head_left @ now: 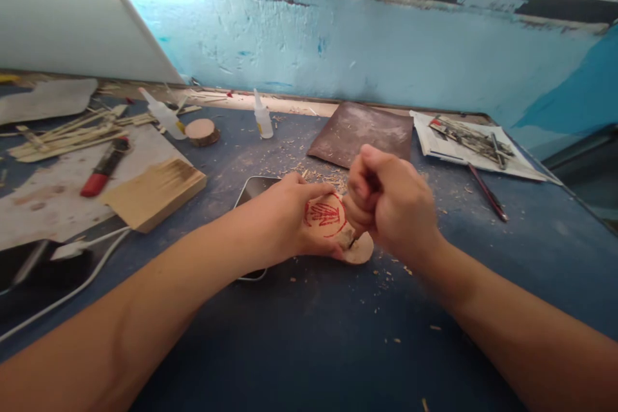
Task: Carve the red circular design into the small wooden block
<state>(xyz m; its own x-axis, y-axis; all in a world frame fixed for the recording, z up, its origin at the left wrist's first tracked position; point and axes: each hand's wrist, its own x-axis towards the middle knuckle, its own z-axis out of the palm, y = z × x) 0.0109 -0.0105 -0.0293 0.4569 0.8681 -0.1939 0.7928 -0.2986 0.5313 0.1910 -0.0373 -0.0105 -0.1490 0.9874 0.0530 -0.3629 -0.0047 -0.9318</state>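
My left hand [284, 212] is closed around the edge of a pale wooden piece [326, 215], its thumb along the top. A red circle with red line markings is drawn on the wood's face. My right hand [389, 196] forms a fist against the right side of the piece. A thin dark tip, like that of a carving tool, shows below the fist and touches the wood near its lower, rounded end [360, 251]. The rest of that tool is hidden inside the fingers. A dark flat device [255, 190] with a light rim lies partly under my left hand.
Wood shavings dot the blue table [309, 341]. Around the hands lie a wooden block [159, 196], a red-and-black tool [103, 167], a wood slice [203, 132], two glue bottles [262, 116] [164, 114], brown sandpaper [362, 132], a dark pencil [487, 193] and paper with tools [476, 141].
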